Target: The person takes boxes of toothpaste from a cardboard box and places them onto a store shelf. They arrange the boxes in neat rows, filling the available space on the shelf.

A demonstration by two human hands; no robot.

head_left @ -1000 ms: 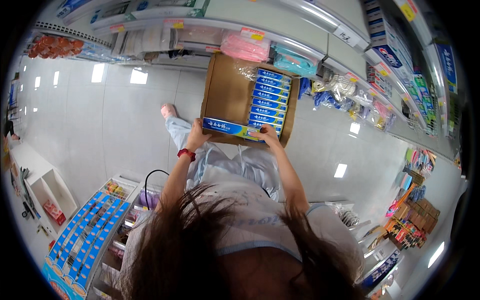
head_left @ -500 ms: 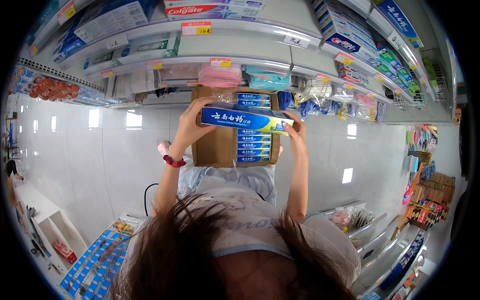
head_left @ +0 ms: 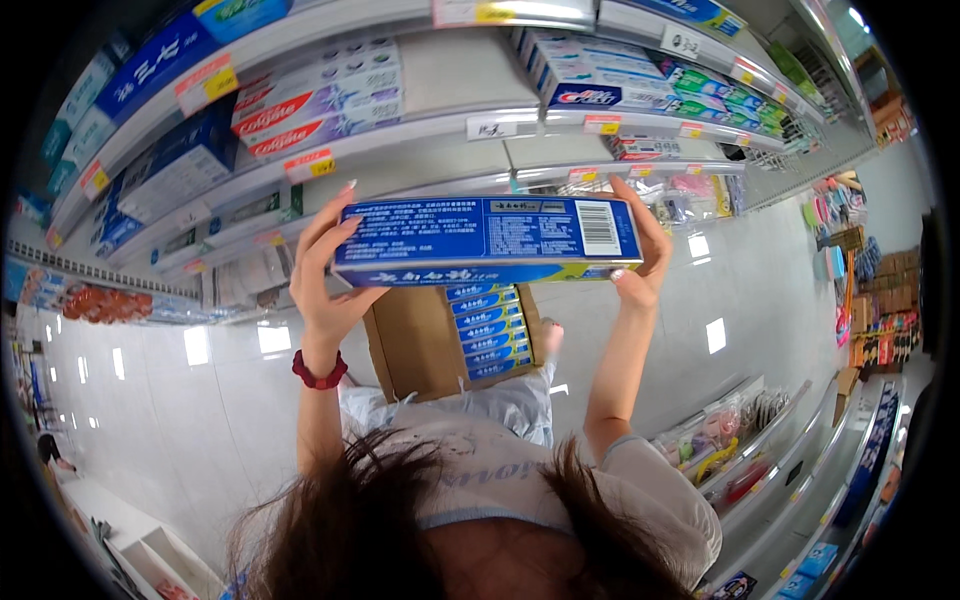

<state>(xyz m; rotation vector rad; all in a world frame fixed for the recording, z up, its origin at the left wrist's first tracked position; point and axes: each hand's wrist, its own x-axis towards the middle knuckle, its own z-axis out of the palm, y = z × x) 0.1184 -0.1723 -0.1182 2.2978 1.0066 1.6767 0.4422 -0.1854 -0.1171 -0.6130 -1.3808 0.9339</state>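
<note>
A long blue toothpaste box [head_left: 490,232] is held up level between my two hands. Its printed back, with a barcode near the right end, faces up, and a narrow side shows below. My left hand [head_left: 325,265] grips the left end, fingers behind and thumb underneath. At the other end, my right hand [head_left: 645,250] closes round the corner, thumb on the near edge. Beneath it sits an open brown carton [head_left: 412,345] on the floor between my feet. Several matching toothpaste boxes [head_left: 490,335] lie stacked in its right half; the held box hides its far part.
Ahead, shelves [head_left: 440,130] bear toothpaste cartons, with red-and-white boxes [head_left: 320,95] at left and blue-and-white boxes [head_left: 590,80] at right. Price tags line the shelf edges. Another shelf rack [head_left: 780,470] stands behind me on the right, and a white cabinet [head_left: 150,550] at lower left.
Both hands have raised the toothpaste box closer to me and toward the shelves. It has turned from its front label to its barcode side. My view has shifted, so the carton appears lower.
</note>
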